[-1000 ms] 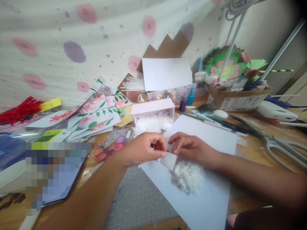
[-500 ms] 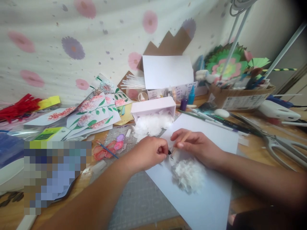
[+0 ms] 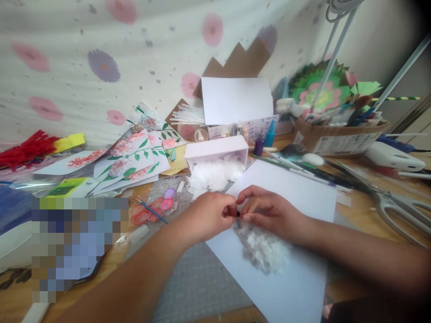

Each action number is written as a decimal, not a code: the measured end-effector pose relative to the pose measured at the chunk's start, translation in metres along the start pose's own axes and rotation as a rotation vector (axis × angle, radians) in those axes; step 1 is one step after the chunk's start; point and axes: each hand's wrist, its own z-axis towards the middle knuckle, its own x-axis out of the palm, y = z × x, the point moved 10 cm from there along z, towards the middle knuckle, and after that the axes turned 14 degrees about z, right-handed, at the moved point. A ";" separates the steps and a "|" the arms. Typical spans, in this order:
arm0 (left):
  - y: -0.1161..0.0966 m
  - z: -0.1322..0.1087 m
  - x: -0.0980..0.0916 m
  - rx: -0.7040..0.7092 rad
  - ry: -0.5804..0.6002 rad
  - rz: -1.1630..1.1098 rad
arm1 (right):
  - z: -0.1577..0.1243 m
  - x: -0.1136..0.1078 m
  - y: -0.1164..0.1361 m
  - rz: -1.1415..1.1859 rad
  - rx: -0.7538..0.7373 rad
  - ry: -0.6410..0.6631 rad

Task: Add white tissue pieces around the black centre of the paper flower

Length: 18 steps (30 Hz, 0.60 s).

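Note:
My left hand (image 3: pixel 215 214) is closed, its thumb and forefinger pinched at a small dark piece (image 3: pixel 239 214). From the other side my right hand (image 3: pixel 274 211) meets it, fingers bent and thumb tip close to the same piece. What lies inside the right fingers is hidden. Just below both hands is a fluffy white bunch (image 3: pixel 266 249) of thin, ruffled, paper-like pieces. It rests on a white sheet of paper (image 3: pixel 289 287), and its upper end runs under my right fingers.
A white box (image 3: pixel 217 148) spilling white scraps (image 3: pixel 215 175) stands behind the hands. Large scissors (image 3: pixel 387 202) lie right, near pens and a cardboard box (image 3: pixel 346 139) of tools. Painted flower papers (image 3: pixel 128 157) and a thin blue brush (image 3: pixel 153 212) lie left, by a grey cutting mat (image 3: pixel 195 282).
The light wooden stick in my right hand no longer shows. My right fingers have moved left and down, up against my left fingertips. The left hand has stayed nearly still.

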 end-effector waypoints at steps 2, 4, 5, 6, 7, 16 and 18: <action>0.001 0.000 0.001 -0.005 0.008 -0.020 | 0.000 0.001 0.002 -0.041 -0.014 0.004; 0.002 0.000 0.002 -0.004 0.016 -0.043 | 0.000 0.002 0.004 -0.077 -0.031 0.013; 0.002 0.000 0.002 -0.002 0.022 -0.053 | -0.001 0.003 0.005 -0.091 -0.040 0.019; 0.002 0.000 0.002 0.000 0.028 -0.061 | -0.001 0.003 0.006 -0.103 -0.048 0.024; 0.003 0.000 0.002 0.001 0.035 -0.068 | -0.001 0.004 0.007 -0.112 -0.057 0.029; -0.001 0.000 0.004 0.022 0.071 -0.068 | -0.001 0.004 0.009 -0.157 -0.088 0.040; -0.002 0.000 0.005 0.028 0.083 -0.070 | -0.002 0.003 0.008 -0.146 -0.086 0.043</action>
